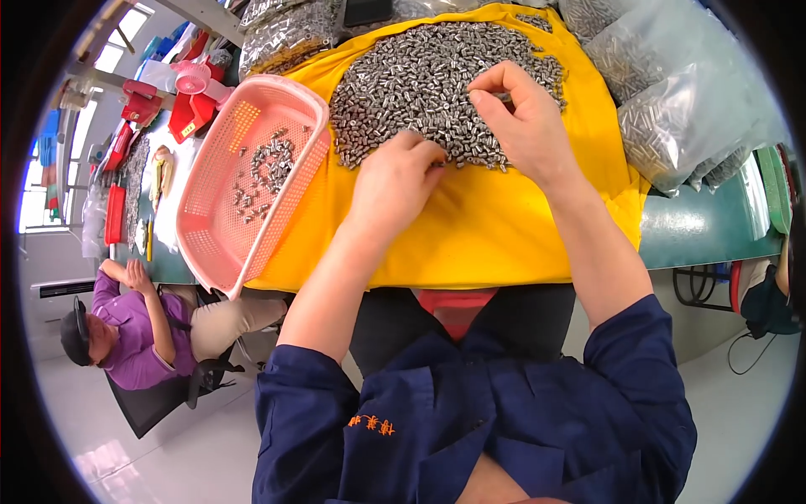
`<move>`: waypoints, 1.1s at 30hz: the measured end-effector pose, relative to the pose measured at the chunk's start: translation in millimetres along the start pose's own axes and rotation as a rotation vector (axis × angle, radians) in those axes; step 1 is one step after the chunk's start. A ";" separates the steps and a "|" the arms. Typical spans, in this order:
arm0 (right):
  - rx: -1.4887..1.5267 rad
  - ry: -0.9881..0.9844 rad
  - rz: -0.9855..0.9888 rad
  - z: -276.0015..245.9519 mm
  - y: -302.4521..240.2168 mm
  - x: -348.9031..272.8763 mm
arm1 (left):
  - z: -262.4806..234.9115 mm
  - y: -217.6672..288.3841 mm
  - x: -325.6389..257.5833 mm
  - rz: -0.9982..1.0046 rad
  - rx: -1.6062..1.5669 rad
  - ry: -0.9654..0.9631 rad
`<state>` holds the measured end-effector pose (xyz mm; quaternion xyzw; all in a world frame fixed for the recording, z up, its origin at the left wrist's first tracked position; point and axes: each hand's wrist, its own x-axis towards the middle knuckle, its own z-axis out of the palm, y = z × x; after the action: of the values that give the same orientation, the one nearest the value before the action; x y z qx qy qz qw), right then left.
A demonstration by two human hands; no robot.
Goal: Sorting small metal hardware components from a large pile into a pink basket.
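Note:
A wide heap of small shiny metal cylinders [420,84] covers the far part of a yellow cloth [470,239]. My left hand [393,181] is at the heap's near edge, its fingers curled in and the thumb close to them; whatever lies between them is hidden. Over the right side of the heap is my right hand [533,126], thumb and forefinger brought together in a pinch. Anything at those fingertips is too small to make out. To the left, a pink perforated plastic basket [210,223] holds a loose scatter of similar metal pieces [270,168].
Clear plastic bags of metal parts [663,126] stand at the right, and more bagged parts [285,38] lie at the far left by a dark phone [368,10]. A small pink fan [193,78] and red bins [191,113] are beyond the basket. Another person [138,336] sits left.

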<state>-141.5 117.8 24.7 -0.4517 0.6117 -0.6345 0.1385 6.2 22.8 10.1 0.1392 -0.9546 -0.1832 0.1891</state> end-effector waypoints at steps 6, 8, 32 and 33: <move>-0.008 -0.043 0.044 0.7 -6.2 -1.9 | -5.2 -14.3 -6.9 -0.107 -0.037 0.003; 0.011 -0.040 0.066 0.4 -7.4 -2.1 | -7.8 -12.9 -7.3 -0.151 -0.045 0.001; 0.001 -0.171 0.037 0.7 -10.0 -4.3 | 0.2 -14.0 20.9 -0.327 -1.468 0.084; -0.011 -0.194 0.048 -0.1 -12.2 -3.9 | 0.8 -14.5 20.5 -0.330 -1.458 0.079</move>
<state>-134.9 123.3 34.1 -0.4969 0.6096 -0.5810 0.2097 -9.5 3.2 9.9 0.1265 -0.5504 -0.7903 0.2377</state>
